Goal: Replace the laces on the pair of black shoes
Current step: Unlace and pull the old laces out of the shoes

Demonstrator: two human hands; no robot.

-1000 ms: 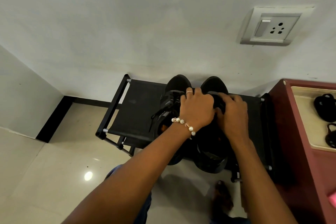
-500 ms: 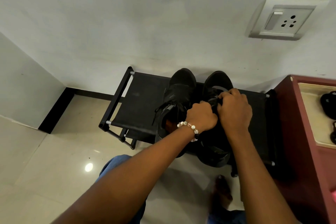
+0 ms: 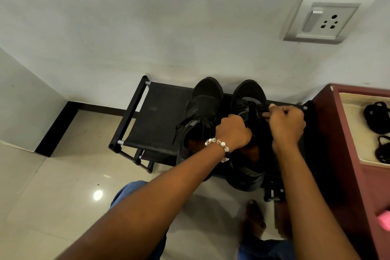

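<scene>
Two black shoes stand side by side on a black fabric shoe rack, toes toward the wall. The left shoe has a loose black lace hanging off its left side. My left hand, with a bead bracelet on the wrist, grips the right shoe at its tongue and opening. My right hand pinches the black lace of the right shoe near the upper eyelets. How the fingers sit under both hands is hidden.
A white wall with a switch-and-socket plate rises behind the rack. A maroon cabinet stands at the right, with coiled black laces lying on its cream tray. Pale glossy floor tiles spread to the left. My knees and a foot show below.
My right hand has slid to the right along the right shoe, drawing on its lace. My left hand stays on that shoe's opening. The camera moved slightly closer.
</scene>
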